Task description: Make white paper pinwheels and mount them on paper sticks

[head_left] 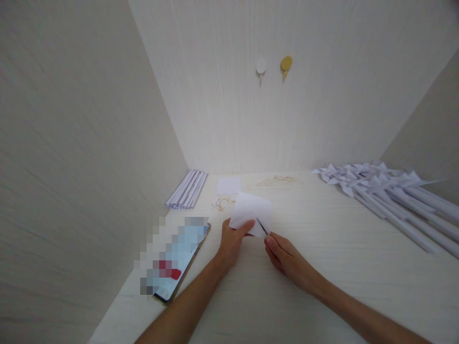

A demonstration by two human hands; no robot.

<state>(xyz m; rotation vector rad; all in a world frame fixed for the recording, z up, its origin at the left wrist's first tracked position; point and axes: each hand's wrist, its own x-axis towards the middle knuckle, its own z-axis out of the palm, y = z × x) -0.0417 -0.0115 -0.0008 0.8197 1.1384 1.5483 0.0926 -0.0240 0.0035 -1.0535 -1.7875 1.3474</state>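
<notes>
Head view: my left hand (231, 241) pinches the white paper square (251, 212) above the tabletop (322, 267); right hand (287, 258) closed around a thin blade (261, 226) — a slip could tear the paper.

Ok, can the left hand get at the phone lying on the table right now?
Probably not at once. The phone lies just beside the left hand with bare table between them, but that hand is pinching the white paper, so it would have to let go first.

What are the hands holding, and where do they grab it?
The left hand pinches the white paper square at its lower left edge. The right hand holds a thin dark tool by its lower end.
</notes>
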